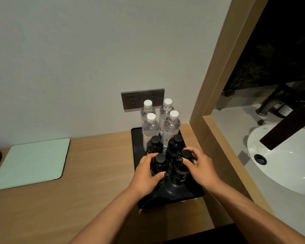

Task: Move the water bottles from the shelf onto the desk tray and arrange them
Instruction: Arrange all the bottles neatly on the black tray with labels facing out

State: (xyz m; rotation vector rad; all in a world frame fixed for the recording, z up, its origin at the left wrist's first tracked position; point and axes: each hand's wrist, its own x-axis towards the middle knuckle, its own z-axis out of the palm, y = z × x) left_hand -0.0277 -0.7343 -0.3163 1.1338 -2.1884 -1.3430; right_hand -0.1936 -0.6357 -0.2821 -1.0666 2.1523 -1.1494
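Left hand (146, 171) grips one black bottle (159, 166), right hand (201, 169) grips another (180, 170); clear bottles (171, 127) crowd the tray (136, 138) behind, green mat (32, 162) on the table (95, 166).

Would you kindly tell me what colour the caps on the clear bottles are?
White caps, seen best in the head view.

bottles (158, 127) crowd tray (136, 138); desk (99, 164) leftward open.

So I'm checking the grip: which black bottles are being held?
The two nearest: left hand grips the front-left black bottle, right hand the front-right black bottle.
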